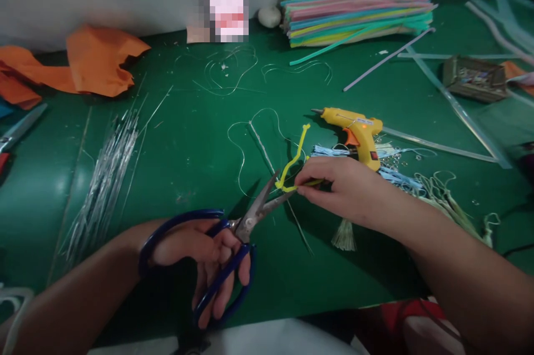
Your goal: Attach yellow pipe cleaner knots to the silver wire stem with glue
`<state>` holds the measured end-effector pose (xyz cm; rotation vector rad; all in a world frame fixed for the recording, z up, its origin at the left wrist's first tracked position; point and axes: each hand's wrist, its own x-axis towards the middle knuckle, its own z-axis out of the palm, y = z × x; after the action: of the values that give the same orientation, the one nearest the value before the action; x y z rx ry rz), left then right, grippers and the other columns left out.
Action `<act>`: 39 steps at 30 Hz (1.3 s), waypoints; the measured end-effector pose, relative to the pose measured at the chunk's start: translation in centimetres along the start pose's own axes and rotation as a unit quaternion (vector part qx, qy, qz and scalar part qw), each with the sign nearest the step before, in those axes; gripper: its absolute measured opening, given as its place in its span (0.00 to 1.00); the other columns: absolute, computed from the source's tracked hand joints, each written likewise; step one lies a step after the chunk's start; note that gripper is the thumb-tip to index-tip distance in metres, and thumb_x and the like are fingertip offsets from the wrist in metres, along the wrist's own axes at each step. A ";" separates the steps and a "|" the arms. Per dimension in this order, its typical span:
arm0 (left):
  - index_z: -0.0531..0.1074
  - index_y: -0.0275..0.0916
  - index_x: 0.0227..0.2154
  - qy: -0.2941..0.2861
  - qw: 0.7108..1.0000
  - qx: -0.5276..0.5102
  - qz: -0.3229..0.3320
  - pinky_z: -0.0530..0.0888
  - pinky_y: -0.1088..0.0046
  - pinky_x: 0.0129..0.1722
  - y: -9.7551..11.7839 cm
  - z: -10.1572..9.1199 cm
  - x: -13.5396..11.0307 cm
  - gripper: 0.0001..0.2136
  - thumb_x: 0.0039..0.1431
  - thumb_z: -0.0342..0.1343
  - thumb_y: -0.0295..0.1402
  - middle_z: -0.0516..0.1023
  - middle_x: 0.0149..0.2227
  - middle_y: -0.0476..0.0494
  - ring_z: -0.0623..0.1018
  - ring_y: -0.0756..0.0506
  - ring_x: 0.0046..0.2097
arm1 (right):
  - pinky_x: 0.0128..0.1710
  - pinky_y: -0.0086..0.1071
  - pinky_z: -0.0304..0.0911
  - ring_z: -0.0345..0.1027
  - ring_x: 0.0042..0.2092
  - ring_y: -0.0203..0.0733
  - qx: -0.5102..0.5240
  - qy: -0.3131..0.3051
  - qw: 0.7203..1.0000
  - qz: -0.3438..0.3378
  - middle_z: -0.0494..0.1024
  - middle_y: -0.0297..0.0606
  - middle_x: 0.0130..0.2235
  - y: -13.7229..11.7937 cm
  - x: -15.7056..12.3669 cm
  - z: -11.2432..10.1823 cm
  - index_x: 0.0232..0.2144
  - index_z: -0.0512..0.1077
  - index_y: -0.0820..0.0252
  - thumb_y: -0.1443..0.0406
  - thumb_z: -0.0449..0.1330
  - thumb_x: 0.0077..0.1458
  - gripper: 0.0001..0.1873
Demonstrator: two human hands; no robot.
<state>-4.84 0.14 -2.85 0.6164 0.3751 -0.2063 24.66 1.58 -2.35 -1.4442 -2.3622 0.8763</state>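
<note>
In the head view, my left hand (208, 255) is wrapped in the dark blue handles of a pair of scissors (249, 222). The scissors' blades are parted and point up and right, their tips close to a bent yellow pipe cleaner (297, 156). My right hand (340, 185) pinches that pipe cleaner between thumb and fingers, and its zigzag end stands up from the fingertips. Under the blades lies a thin silvery strip (262, 146) with a looped clear thread. A pale tassel (344, 235) hangs or lies below my right hand; its top is hidden.
A yellow glue gun (354, 128) lies beyond my right hand, beside blue tassels (400, 178). Behind sits a bundle of coloured pipe cleaners (359, 15). Silvery strips (102, 177), orange cloth (100, 63) and other scissors (20, 128) lie left. A small tray (453, 77) stands right.
</note>
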 end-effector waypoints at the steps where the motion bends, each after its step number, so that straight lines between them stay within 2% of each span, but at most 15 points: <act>1: 0.72 0.34 0.44 -0.002 1.000 -0.001 0.000 0.73 0.72 0.25 -0.1 0.0 -0.1 0.18 0.61 0.49 0.42 0.81 0.32 0.35 0.79 0.44 0.27 | 0.34 0.31 0.66 0.72 0.33 0.37 0.011 0.001 1.000 0.009 0.80 0.34 0.34 0.0 0.0 -0.1 0.31 0.77 0.56 0.68 0.59 0.54 0.06; 7: 0.72 0.34 0.44 0.023 1.000 0.004 -0.005 0.73 0.73 0.25 -0.1 0.1 -0.1 0.16 0.62 0.48 0.39 0.81 0.32 0.35 0.80 0.44 0.27 | 0.26 0.27 0.66 0.72 0.27 0.34 0.086 0.024 0.994 0.056 0.80 0.30 0.29 -0.2 0.0 -0.3 0.29 0.76 0.55 0.67 0.60 0.52 0.05; 11: 0.72 0.34 0.43 0.047 0.999 -0.008 -0.002 0.73 0.74 0.25 -0.3 0.4 0.3 0.14 0.63 0.46 0.37 0.81 0.32 0.37 0.80 0.45 0.27 | 0.25 0.26 0.65 0.71 0.27 0.34 0.102 0.064 0.992 0.043 0.79 0.31 0.28 -0.7 -0.1 -0.2 0.29 0.77 0.56 0.67 0.60 0.52 0.04; 14: 0.72 0.34 0.42 0.073 0.997 -0.028 0.007 0.73 0.75 0.24 -0.6 0.8 0.6 0.14 0.63 0.46 0.36 0.80 0.31 0.38 0.79 0.46 0.26 | 0.24 0.26 0.64 0.70 0.26 0.34 0.094 0.091 0.991 0.009 0.78 0.32 0.27 -1.2 -0.3 -0.1 0.30 0.77 0.57 0.66 0.60 0.53 0.05; 23: 0.72 0.35 0.38 0.070 0.994 -0.083 -0.005 0.72 0.76 0.23 -0.7 1.3 1.6 0.11 0.58 0.50 0.35 0.79 0.30 0.39 0.79 0.46 0.25 | 0.26 0.27 0.65 0.71 0.28 0.34 0.060 0.111 0.991 -0.036 0.79 0.33 0.30 -1.5 -0.2 1.6 0.32 0.77 0.57 0.68 0.60 0.54 0.06; 28: 0.71 0.34 0.35 0.091 0.991 -0.093 0.014 0.70 0.78 0.20 -1.0 1.4 2.0 0.10 0.54 0.50 0.33 0.78 0.27 0.40 0.78 0.47 0.23 | 0.28 0.27 0.65 0.72 0.29 0.34 0.059 0.127 0.988 -0.063 0.79 0.33 0.30 -1.5 -0.1 2.0 0.33 0.77 0.58 0.68 0.59 0.56 0.05; 32: 0.70 0.34 0.34 0.117 0.988 -0.102 0.022 0.68 0.79 0.18 -1.1 1.5 2.2 0.10 0.55 0.49 0.34 0.77 0.26 0.41 0.77 0.47 0.21 | 0.29 0.27 0.64 0.72 0.30 0.34 0.044 0.137 0.987 -0.077 0.79 0.32 0.29 -1.7 -0.1 1.8 0.32 0.76 0.58 0.68 0.59 0.56 0.05; 39: 0.67 0.34 0.31 0.146 0.987 -0.062 -0.019 0.66 0.81 0.22 0.6 2.6 2.1 0.08 0.52 0.48 0.33 0.73 0.26 0.47 0.75 0.51 0.23 | 0.33 0.30 0.68 0.75 0.33 0.37 0.041 0.151 0.984 -0.085 0.80 0.34 0.31 -2.0 0.0 2.2 0.32 0.73 0.56 0.69 0.58 0.55 0.04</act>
<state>-2.00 -1.11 -1.44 0.5180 0.6786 -0.1283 22.19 0.11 -2.89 -1.2238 -2.1582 0.6491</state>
